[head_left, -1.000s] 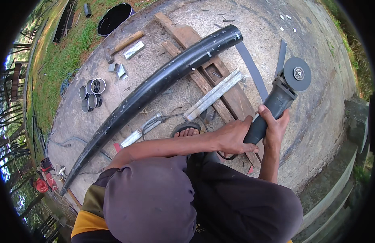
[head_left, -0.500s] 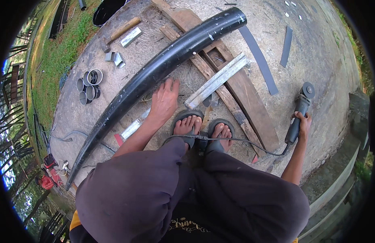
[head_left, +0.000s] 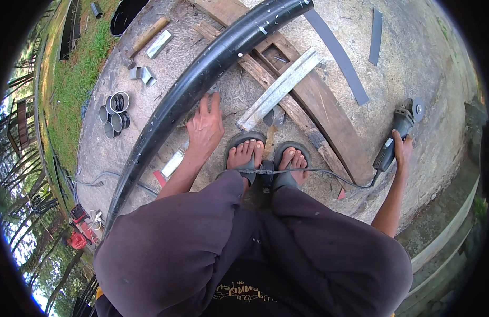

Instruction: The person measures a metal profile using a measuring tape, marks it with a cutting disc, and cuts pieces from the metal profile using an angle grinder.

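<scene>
My right hand is wrapped round the body of a dark angle grinder, held over the concrete at the right with its disc pointing away from me. A cord runs from the grinder across to my feet. My left hand reaches down beside a long black pipe, fingers stretched forward and slightly apart. Its fingertips are close to the pipe's near side; a small greyish bit shows there, too small to name. Right of that hand, a galvanized metal channel lies across a wooden plank and a narrower wood strip.
A hammer, short metal channel pieces and several cut pipe rings lie at the left. Flat grey strips rest at the far right. Another metal piece is beside my left forearm. My sandalled feet stand at the middle.
My left hand has moved forward and a little left, closer to the pipe. The grinder in my right hand has shifted slightly right, its disc now turned more to the right. The view has shifted a little.
</scene>
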Demonstrator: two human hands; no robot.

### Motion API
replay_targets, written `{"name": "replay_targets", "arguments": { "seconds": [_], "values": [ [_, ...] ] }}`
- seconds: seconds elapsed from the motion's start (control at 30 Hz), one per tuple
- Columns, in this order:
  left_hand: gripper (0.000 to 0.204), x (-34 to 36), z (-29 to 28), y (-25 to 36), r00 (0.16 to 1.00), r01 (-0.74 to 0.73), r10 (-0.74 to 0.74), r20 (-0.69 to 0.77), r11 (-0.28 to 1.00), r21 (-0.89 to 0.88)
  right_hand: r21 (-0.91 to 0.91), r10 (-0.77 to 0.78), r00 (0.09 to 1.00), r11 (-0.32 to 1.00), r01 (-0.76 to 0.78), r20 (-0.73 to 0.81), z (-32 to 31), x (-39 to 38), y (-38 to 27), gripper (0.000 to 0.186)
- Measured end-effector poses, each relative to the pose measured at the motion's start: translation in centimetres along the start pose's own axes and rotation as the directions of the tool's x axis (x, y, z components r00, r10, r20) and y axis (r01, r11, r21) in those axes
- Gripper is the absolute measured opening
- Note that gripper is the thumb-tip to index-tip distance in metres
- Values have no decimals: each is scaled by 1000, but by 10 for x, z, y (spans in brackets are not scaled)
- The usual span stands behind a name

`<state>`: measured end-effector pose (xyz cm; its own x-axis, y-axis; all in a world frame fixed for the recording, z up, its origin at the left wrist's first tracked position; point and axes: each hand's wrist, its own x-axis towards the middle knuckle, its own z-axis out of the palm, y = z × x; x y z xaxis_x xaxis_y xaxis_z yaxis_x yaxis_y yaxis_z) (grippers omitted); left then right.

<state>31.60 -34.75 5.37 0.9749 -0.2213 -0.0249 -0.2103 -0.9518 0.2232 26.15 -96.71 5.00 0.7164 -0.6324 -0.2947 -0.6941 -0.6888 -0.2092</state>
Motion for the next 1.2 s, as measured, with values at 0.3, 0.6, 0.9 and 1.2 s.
{"name": "replay_targets", "arguments": {
  "seconds": [0.3,0.6,0.9,1.2],
  "values": [
    [71,32,18,-4,995,69,-85,44,953,294,-252,-42,987,968,1,-157,-1,-37,-33,80],
    [61,23,-14,19,1000,28,-28,-15,999,44,-101,-302,888,953,284,-347,-11,-70,-74,52],
    [74,54,-102,81,929,370,109,355,-196,-908,305,-593,753,689,658,-285,-17,-143,-216,60],
    [74,58,-91,113,841,433,337,423,50,-900,559,-838,517,348,752,-173,3,-195,-275,67]
  ]
}}
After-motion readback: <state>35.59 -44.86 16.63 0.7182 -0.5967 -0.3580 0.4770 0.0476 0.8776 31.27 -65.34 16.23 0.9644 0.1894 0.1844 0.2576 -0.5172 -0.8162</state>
